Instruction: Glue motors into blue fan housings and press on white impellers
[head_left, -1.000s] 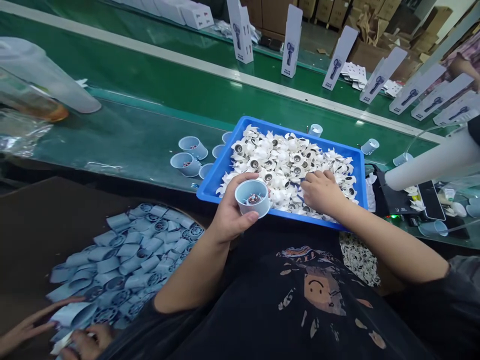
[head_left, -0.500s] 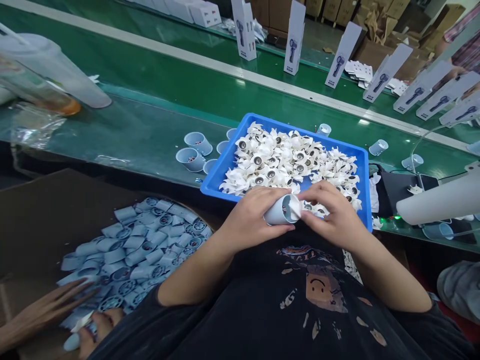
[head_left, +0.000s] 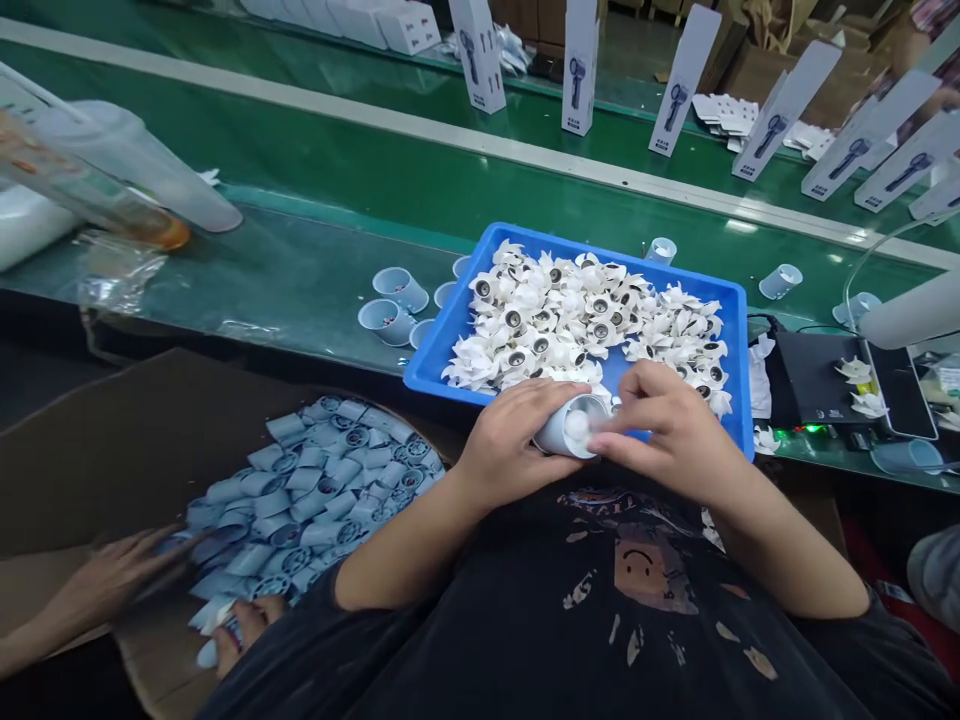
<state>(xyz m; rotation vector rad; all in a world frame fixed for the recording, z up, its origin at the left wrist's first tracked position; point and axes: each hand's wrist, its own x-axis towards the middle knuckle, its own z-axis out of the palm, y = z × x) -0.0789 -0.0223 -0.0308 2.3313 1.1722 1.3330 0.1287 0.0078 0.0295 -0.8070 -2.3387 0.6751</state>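
A light blue plastic cylinder (head_left: 553, 436) is wrapped by the fingers of my left hand (head_left: 510, 435), its open end turned to the right. Inside that opening sits a white fan impeller (head_left: 577, 426), looking blurred. My right hand (head_left: 667, 432) is at the cylinder's mouth, thumb and forefinger close to the impeller. Its fingertips are smeared by motion, so whether they grip the impeller does not show. Just beyond both hands lies a blue tray (head_left: 427, 372) heaped with white fan impellers (head_left: 536, 320).
Another person's hands (head_left: 112, 580) are at a box of blue cylinders (head_left: 300, 490) on the lower left. Several blue cups (head_left: 386, 320) stand left of the tray. White cartons (head_left: 581, 80) line the green conveyor (head_left: 337, 160). A black device (head_left: 814, 375) sits right of the tray.
The white impeller, earlier between my right fingers at the cylinder's mouth, is now inside the cylinder. My right fingers have shifted slightly. The camera view has turned a little.
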